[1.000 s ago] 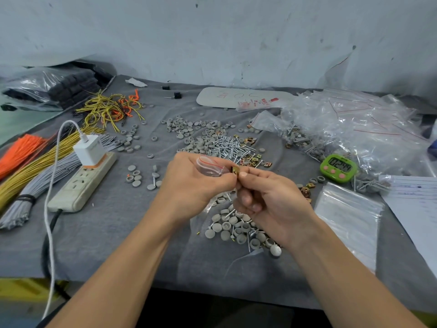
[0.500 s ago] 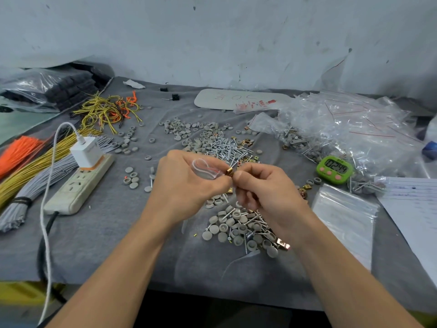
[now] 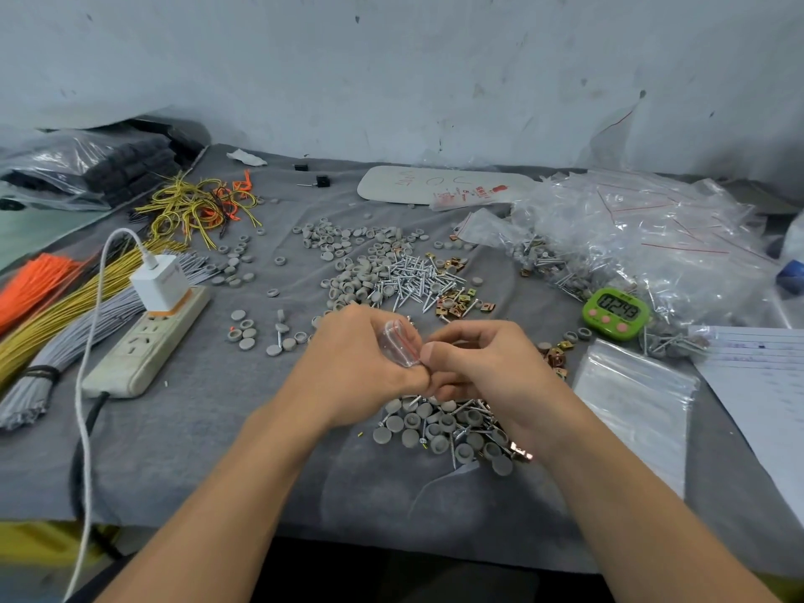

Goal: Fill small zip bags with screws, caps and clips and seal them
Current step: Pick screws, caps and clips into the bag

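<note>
My left hand (image 3: 356, 367) holds a small clear zip bag (image 3: 399, 345) with a red seal line, its mouth turned up. My right hand (image 3: 483, 367) pinches the bag's edge right beside the left thumb, fingers curled. Under both hands lies a heap of grey caps, screws and a few brass clips (image 3: 448, 428). Farther back sit loose grey caps (image 3: 348, 250), a pile of silver screws (image 3: 413, 280) and brass clips (image 3: 461, 302). A stack of empty zip bags (image 3: 635, 398) lies at the right.
A heap of filled bags (image 3: 644, 237) is at the back right, with a green timer (image 3: 615, 313) before it and paper sheets (image 3: 757, 385) at the right edge. A power strip with charger (image 3: 148, 337) and wire bundles (image 3: 48, 306) occupy the left.
The brass clip pinched in my right fingers is no longer visible. Both hands stay together at the bag's mouth, which now shows more upright between them.
</note>
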{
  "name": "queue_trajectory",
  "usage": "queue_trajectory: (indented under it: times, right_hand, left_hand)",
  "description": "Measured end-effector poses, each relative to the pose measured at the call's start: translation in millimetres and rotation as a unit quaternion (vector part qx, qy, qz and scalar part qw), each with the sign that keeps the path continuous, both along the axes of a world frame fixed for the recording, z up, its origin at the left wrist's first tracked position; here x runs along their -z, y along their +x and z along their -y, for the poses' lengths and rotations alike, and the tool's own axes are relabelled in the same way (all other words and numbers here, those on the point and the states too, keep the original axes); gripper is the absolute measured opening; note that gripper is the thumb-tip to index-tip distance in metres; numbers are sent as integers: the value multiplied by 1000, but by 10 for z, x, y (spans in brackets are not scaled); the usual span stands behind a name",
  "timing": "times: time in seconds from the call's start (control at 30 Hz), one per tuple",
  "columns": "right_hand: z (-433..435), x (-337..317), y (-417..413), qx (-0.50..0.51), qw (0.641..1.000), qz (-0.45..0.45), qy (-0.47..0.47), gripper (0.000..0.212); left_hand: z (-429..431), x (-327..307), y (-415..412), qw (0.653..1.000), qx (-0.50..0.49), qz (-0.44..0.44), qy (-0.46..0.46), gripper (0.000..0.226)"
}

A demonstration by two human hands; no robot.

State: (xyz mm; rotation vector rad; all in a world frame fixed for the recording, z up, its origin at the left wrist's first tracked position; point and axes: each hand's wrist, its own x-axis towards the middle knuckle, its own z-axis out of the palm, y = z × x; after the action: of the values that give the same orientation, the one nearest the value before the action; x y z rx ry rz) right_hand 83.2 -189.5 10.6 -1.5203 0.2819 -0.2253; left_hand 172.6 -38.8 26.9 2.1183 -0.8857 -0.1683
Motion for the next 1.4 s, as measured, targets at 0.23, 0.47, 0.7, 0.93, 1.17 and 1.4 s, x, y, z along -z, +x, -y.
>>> queue_trajectory:
  times: [0.23,0.47,0.7,0.93,1.17,1.4]
  right_hand:
    - [256,33,137,257,961,-5,98,19]
    - [321,176,172,183,895,-132,-385,27]
    - [191,199,345,12,788,-184,-588,32]
    - [-9,192,382,29,802,-130,-583,13]
    - [93,194,343,104,885,-109,-442,27]
    - [327,58,163,98,793,-246,-549,16]
  left_hand:
    - [-20,63,111,994,-113,14,5,35]
    - [-5,116,144,990,-114,51,62,70]
    - [13,195,174,986,-115,89,78,75]
    - [28,255,214,981,-134,108,91,73]
    - [-35,285,277,981,-128,113,90,68]
    - [-78,312,315,972,-153,149,100,67]
